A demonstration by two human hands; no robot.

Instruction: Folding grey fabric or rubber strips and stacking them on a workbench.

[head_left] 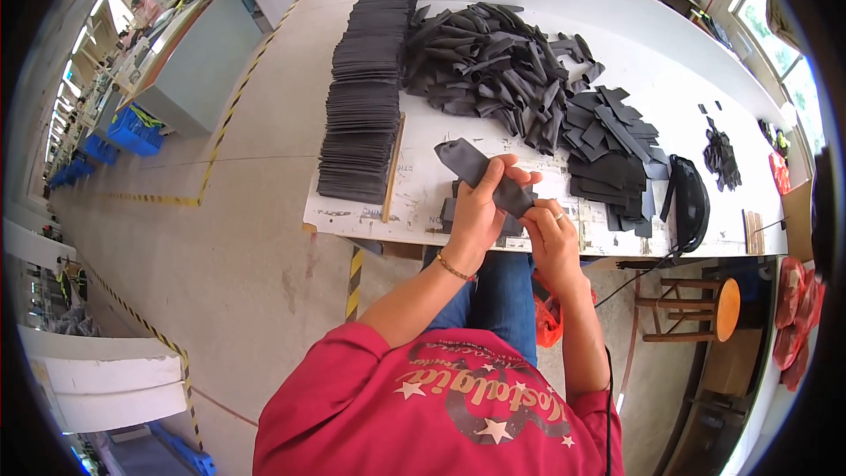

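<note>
Above the near edge of the white table, both hands hold one dark grey fabric sleeve (464,161), slanting up to the left. My left hand (480,211) grips its middle, thumb along the top, a few fingers showing past its right side. With bent fingers, my right hand (552,234) pinches the lower right end. Beneath the hands lie a few dark flat pieces (448,214), partly hidden. Beyond them is a heap of loose dark sleeves (485,62). A long row of tightly stacked dark pieces (363,88) stands to the left.
Flat dark pieces (608,150) lie spread to the right, beside a black curved pouch (687,203). A wooden strip (393,167) edges the stacked row. The white table (705,97) has a raised back panel. A wooden stool (726,309) stands at the lower right.
</note>
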